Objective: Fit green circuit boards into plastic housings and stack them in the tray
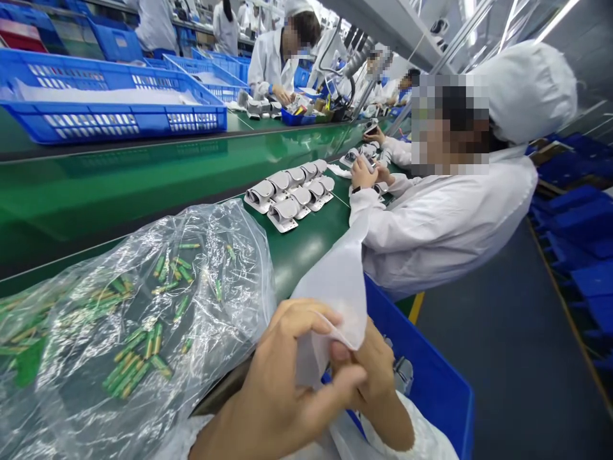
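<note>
A thin, translucent white sheet [342, 284], perhaps a packing bag, stands up between my hands at the front edge of the bench. My left hand [282, 377] curls its fingers over the sheet's near edge, its thumb held apart from them. Behind and beside the sheet, my right hand [376, 364] pinches that edge with its thumb; most of its fingers are hidden. To the left lies a large clear plastic bag [239, 255] with many small green and tan strips [127, 374], beside my left forearm.
White moulded housings [285, 211] stand in rows on the green bench [320, 236]. A blue bin [431, 383] holding parts is below right. A co-worker [440, 211] handles a part close on the right. A blue crate [119, 121] stands beyond the bench.
</note>
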The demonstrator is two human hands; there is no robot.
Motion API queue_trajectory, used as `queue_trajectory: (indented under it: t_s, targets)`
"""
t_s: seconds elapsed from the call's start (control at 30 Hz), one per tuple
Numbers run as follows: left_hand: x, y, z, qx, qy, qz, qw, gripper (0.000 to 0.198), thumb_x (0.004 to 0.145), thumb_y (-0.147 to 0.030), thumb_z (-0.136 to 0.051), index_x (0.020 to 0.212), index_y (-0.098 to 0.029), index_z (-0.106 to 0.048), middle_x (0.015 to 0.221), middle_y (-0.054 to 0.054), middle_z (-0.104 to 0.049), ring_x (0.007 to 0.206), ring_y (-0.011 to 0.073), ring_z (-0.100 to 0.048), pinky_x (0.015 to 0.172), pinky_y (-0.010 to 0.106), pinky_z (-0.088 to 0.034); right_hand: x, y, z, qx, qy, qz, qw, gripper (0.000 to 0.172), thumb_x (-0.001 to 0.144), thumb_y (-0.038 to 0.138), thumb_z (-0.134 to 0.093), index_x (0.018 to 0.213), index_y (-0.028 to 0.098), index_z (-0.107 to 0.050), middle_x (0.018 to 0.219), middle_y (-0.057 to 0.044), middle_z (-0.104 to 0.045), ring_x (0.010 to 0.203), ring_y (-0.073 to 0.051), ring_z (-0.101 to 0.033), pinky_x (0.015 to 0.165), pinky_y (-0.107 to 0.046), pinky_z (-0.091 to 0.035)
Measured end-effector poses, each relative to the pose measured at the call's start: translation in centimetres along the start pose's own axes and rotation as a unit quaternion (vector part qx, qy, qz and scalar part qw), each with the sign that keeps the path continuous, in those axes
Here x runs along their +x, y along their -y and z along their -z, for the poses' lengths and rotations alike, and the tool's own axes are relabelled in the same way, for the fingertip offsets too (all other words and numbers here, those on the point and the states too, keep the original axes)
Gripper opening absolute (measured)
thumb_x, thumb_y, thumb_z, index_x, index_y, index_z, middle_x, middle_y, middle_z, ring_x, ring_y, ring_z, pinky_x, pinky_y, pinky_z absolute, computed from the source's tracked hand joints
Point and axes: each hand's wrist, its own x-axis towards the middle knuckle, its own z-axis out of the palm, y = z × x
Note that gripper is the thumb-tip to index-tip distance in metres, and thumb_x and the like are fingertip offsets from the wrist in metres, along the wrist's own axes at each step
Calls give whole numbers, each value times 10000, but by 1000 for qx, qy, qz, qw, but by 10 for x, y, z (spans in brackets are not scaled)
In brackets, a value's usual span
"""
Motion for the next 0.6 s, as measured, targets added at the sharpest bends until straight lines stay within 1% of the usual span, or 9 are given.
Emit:
queue_trajectory:
  t_s: [0.07,0.13,0.2,0.27,0.3,0.37,0.43,0.53,0.6]
  targets:
    - [1,1,2,9,-30,-12,999,290,1000,-150,-703,1204,-275,-539,1017,48,-731,967,205,-763,868,343,-641,6,-5,0,-17,19,75,997,346,1043,136,-443,1209,236,-729,949,-86,-741,882,-270,-731,803,-460,-621]
    - [1,0,10,17,-76,-32,996,252,1025,-97,-617,1197,-269,-551,952,32,-706,897,178,-754,817,303,-633,8,-20,1,-28,-20,41,999,286,1052,192,-505,1208,239,-740,1120,-118,-751,1095,-299,-727,962,-514,-612]
    - [1,-3,27,33,-137,-30,990,215,1042,-114,-606,1185,-271,-573,900,19,-680,841,163,-741,774,277,-629,9,-44,-2,-2,-123,-81,989,288,1044,338,-644,1307,240,-713,1334,-156,-714,1291,-333,-677,1090,-552,-571]
    - [0,-8,49,58,-200,15,978,154,1034,-184,-681,1141,-270,-611,876,10,-660,779,147,-716,724,249,-618,13,-71,-9,81,-190,-226,952,580,979,509,-771,1462,224,-624,1461,-200,-667,1366,-354,-656,1129,-553,-561]
    - [0,-12,61,75,-233,52,968,148,1017,-234,-734,1116,-265,-629,898,16,-669,776,144,-713,706,237,-614,16,-82,-13,134,-185,-283,931,728,936,585,-810,1517,213,-581,1481,-220,-663,1369,-359,-664,1124,-541,-570]
    - [-2,-22,82,110,-298,135,939,244,960,-351,-829,1095,-253,-651,1009,52,-719,850,165,-739,697,226,-616,27,-96,-22,225,-138,-343,901,906,839,678,-876,1544,202,-566,1436,-229,-705,1324,-356,-702,1083,-494,-602]
    - [-3,-35,97,136,-354,208,901,391,895,-467,-885,1129,-248,-661,1106,80,-758,914,204,-762,673,233,-623,39,-95,-31,275,-96,-356,888,908,771,675,-936,1488,205,-635,1329,-200,-768,1225,-330,-750,1019,-437,-632]
    - [-5,-56,108,150,-412,280,854,572,825,-586,-910,1212,-245,-665,959,48,-769,732,203,-738,528,233,-566,51,-74,-38,308,-57,-342,886,625,755,652,-955,1164,203,-808,1021,-119,-827,937,-272,-787,832,-363,-656]
    - [-8,-67,115,152,-443,295,833,631,790,-628,-917,1221,-238,-671,849,16,-745,627,185,-700,492,232,-541,54,-59,-37,308,-61,-338,887,503,748,662,-951,895,199,-821,809,-73,-791,728,-225,-732,675,-317,-619]
